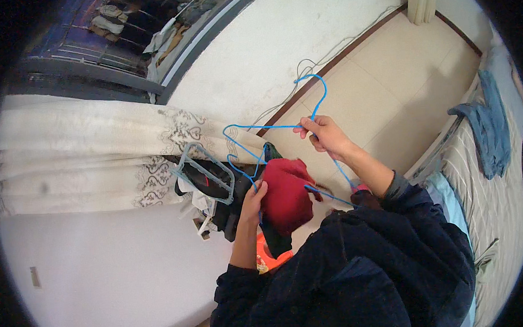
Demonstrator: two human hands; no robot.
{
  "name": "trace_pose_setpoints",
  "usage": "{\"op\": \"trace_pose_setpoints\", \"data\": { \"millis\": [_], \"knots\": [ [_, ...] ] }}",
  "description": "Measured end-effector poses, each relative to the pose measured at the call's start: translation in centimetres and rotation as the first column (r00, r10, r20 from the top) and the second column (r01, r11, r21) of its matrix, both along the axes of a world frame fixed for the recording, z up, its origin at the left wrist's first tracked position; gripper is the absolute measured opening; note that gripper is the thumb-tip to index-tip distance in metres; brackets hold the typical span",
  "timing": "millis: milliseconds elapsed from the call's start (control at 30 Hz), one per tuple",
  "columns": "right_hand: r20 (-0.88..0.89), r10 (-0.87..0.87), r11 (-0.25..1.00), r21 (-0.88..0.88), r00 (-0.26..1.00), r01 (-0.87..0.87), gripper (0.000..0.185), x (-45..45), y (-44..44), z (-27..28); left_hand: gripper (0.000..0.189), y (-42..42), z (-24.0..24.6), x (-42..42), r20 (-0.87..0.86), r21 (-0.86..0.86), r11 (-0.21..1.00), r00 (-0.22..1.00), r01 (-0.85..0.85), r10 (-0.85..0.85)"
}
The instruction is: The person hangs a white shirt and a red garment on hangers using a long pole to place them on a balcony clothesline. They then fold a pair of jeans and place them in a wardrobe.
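Note:
My right hand (327, 135) grips a blue clothes hanger (319, 94) just below its hook, with the hook pointing up and away from me. A dark red garment (288, 193) hangs at this hanger's lower bar. Lower left, my left hand (255, 196) is closed on a second blue hanger (241, 164) near its hook; the red garment is right beside these fingers. A dark green cloth (277, 240) shows beneath the red one. How the garments sit on the two hangers cannot be told fully.
Left of my left hand are a grey plastic frame (203, 174), dark items and a patterned curtain (70, 127). An orange plastic container (269, 256) stands below. A bed with a striped cover (473, 177) and blue jeans (489, 121) lies right. Cables (343, 41) run along the wall.

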State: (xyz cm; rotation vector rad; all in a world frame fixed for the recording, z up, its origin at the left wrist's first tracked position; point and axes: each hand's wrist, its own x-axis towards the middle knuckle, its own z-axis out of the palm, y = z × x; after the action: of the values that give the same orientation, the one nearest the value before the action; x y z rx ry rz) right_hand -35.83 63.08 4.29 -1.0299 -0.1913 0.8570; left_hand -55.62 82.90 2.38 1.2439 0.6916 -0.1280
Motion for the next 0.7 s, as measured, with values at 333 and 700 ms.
{"op": "trace_pose_setpoints", "data": {
  "millis": [333, 700],
  "knots": [
    [0.558, 0.113, 0.882, -0.438, 0.822, 0.176, 0.025, -1.4, 1.1, -2.7, 0.037, -1.0, 0.6, -0.8, -0.062, 0.027, 0.892, 0.890, -0.451, 0.451],
    [-0.253, 0.156, 0.985, 0.107, 0.955, -0.133, 0.023, -3.2, 6.6, -1.1, 0.030, -5.0, 1.3, 1.8, 0.125, 0.029, 0.885, 0.880, -0.465, 0.458]
  ]
}}
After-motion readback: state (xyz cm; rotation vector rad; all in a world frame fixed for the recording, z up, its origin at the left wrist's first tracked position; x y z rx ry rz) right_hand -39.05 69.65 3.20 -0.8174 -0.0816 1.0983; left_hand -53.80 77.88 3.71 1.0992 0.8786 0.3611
